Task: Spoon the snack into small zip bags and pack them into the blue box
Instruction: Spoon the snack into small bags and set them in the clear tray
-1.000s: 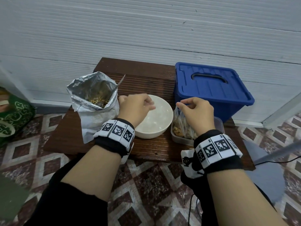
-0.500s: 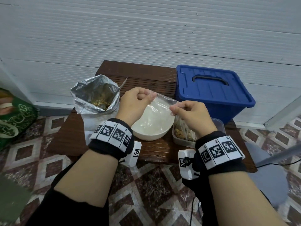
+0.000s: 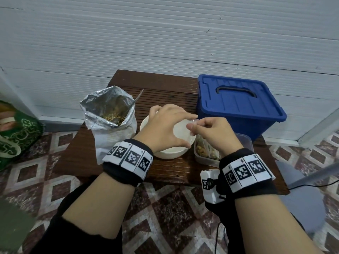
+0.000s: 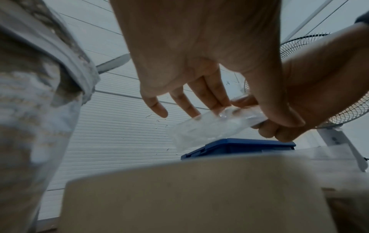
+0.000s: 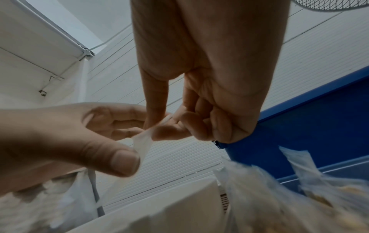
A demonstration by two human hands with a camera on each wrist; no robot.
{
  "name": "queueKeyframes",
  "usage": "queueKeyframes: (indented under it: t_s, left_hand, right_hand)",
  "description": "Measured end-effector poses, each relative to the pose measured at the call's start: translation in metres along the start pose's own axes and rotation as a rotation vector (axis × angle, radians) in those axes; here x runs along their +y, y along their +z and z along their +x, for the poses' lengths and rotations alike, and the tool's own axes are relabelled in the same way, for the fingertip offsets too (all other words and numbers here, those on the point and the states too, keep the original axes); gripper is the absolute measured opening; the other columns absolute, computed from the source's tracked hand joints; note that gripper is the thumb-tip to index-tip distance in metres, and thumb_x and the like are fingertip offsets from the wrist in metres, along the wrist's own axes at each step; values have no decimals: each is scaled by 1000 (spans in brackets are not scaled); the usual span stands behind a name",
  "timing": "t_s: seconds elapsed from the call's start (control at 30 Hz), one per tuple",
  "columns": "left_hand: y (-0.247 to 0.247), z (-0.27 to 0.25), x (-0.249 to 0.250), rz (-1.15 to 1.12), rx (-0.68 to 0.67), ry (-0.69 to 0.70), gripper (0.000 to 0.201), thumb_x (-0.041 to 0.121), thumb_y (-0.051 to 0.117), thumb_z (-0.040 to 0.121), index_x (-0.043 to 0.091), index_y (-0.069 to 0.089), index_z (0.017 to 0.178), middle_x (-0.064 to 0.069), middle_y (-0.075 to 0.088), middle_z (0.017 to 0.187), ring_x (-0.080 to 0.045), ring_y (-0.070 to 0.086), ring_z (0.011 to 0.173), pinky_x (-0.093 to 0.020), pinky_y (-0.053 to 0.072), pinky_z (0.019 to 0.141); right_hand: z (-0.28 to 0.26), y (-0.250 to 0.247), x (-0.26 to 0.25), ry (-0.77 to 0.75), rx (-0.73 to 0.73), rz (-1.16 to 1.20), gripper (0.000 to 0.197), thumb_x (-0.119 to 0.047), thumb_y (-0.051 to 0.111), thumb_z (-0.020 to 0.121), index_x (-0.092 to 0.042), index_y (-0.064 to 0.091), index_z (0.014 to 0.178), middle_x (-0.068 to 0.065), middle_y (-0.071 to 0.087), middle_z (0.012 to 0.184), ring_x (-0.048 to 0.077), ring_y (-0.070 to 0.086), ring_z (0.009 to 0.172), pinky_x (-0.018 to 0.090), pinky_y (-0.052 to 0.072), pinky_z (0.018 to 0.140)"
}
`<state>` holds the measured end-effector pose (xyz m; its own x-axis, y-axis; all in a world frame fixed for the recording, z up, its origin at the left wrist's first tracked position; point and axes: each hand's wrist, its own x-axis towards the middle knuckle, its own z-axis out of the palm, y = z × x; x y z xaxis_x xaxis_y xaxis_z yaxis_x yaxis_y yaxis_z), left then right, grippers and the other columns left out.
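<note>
Both hands meet over the white bowl (image 3: 166, 153), mid-counter. Left hand (image 3: 165, 123) and right hand (image 3: 211, 131) each pinch the mouth of one empty zip bag (image 4: 209, 127), its long axis running left-right between them. Snack pouch (image 3: 110, 114) sits left, nearer the left hand; closed blue box (image 3: 238, 105) far right.

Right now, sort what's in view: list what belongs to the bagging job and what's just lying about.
Job:
- empty zip bag, pinched by left hand and right hand
- foil snack bag
- white bowl
- clear tub of filled bags
- blue box, lid on

Lying about:
- green bag
- fan
</note>
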<state>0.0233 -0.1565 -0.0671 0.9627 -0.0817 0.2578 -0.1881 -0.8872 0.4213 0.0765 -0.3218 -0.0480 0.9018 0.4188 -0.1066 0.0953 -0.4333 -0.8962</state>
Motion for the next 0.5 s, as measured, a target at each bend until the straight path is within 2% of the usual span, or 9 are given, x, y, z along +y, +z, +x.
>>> queueKeyframes:
  t_s: [0.1,0.23,0.3,0.4,0.5]
  left_hand:
    - [0,-1,0,-62,70,-10,67,62,78,62,42,57,123,23,56,122,-2,38,126,-34,16,103]
    - [1,-2,-2,-135,160,-17,57,62,76,64,39,63,114,26,59,107,-3,49,117,-40,25,103]
    - [2,-1,-5,-187,207,-14,55,68,69,64,37,67,110,25,63,102,-1,54,111,-45,31,102]
    - [2,1,-9,-234,251,-34,46,68,63,67,37,71,100,28,65,91,2,59,102,-50,39,98]
    - [3,2,-10,-273,275,-83,41,65,67,68,36,73,96,27,67,89,3,61,99,-50,40,99]
  right_hand:
    - [-1,0,-2,4,18,14,27,-36,67,85,-12,72,75,-4,69,77,3,60,84,18,38,70]
    - [-1,-1,-6,51,51,71,32,-43,56,91,-17,74,86,-5,70,71,2,58,79,25,40,78]
    - [-1,-1,-6,55,65,70,35,-46,52,92,-20,74,90,-6,71,72,0,54,75,28,41,84]
    - [-2,-1,-6,43,87,87,34,-46,51,93,-20,73,93,-5,72,74,1,54,78,34,41,95]
    - [-2,0,-6,24,89,81,30,-43,54,92,-19,72,95,-4,72,80,1,54,77,37,43,97]
